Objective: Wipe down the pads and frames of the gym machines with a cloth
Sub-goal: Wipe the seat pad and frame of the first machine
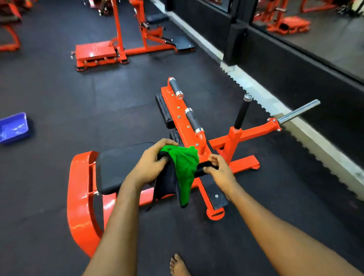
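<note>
We're holding the green-and-black cloth [183, 167] above the black pad [116, 168]. Left hand [152, 163] grips 1 end, right hand [219, 171] pinches the other. The dangling tail could snag the orange frame [235, 140], or slip loose if we refold.

The dark rubber floor [94, 103] bears 1 orange machine [234, 138] right beneath the grip, 1 blue tray [11, 127] well left of it.

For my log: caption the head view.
Left hand and right hand hold a green-and-black cloth over an orange gym machine with a black pad.
</note>
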### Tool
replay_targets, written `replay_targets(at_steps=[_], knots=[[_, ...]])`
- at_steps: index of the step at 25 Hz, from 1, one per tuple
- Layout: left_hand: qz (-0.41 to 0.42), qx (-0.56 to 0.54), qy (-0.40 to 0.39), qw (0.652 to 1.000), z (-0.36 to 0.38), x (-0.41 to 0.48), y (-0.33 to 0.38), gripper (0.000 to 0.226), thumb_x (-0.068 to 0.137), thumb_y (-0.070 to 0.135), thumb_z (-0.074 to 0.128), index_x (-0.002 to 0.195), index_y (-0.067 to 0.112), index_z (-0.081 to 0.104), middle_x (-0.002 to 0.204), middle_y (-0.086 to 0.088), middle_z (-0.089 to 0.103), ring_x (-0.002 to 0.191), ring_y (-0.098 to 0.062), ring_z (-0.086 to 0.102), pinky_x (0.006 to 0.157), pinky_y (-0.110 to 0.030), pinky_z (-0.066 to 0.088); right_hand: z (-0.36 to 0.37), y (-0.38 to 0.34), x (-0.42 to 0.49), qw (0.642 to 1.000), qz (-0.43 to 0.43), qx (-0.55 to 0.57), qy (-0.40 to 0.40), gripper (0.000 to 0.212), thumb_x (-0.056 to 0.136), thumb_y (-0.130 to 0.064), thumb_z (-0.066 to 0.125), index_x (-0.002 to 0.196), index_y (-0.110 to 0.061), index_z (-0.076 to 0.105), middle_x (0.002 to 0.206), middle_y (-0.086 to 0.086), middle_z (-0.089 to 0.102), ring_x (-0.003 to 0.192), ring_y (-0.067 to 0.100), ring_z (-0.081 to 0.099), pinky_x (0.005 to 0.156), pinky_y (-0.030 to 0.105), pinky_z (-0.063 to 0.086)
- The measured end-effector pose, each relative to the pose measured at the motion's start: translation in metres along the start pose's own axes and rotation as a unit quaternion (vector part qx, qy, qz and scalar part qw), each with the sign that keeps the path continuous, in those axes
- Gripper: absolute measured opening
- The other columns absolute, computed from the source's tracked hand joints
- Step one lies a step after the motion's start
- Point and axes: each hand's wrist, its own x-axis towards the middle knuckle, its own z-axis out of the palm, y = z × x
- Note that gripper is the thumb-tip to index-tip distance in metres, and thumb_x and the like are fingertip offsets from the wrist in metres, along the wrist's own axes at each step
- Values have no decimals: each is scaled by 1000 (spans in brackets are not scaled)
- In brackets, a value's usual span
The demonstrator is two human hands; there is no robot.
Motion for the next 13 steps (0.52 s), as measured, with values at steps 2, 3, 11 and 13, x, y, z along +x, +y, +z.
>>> replay_targets(at_steps=[2, 3, 11, 13], knots=[[-5, -43, -23, 999, 0, -10, 23, 44, 76, -3, 45, 111, 19, 61, 108, 1, 69, 103, -14, 62, 94, -32, 46, -3, -6, -34, 988, 52, 106, -97, 91, 63, -16, 72, 146, -23, 35, 140, 0, 52, 127, 16, 48, 107, 36, 40], [-26, -71, -26, 997, 3, -16, 34, 39, 75, -2, 46, 108, 14, 59, 103, -3, 67, 95, -14, 60, 86, -30, 46, -3, -8, -50, 979, 66, 138, -131, 93, 62, -23, 71, 147, -28, 34, 138, -4, 56, 126, 15, 51, 103, 38, 38], [-159, -92, -24, 983, 15, -25, 54, 33, 66, 9, 41, 94, 14, 58, 94, -15, 64, 76, -20, 57, 62, -25, 42, -1, 16, -97, 978, 84, 193, -1, 22, 86, -4, 74, 108, -6, 70, 92, 7, 77, 80, 22, 72, 68, 26, 58], [-119, -28, -22, 992, 11, 4, 46, 27, 74, 8, 45, 94, 16, 60, 95, -10, 66, 82, -24, 59, 70, -27, 47, 0, 43, -90, 977, 134, 158, 50, 25, 87, -9, 74, 111, -12, 69, 99, 6, 76, 87, 23, 73, 75, 32, 61]])
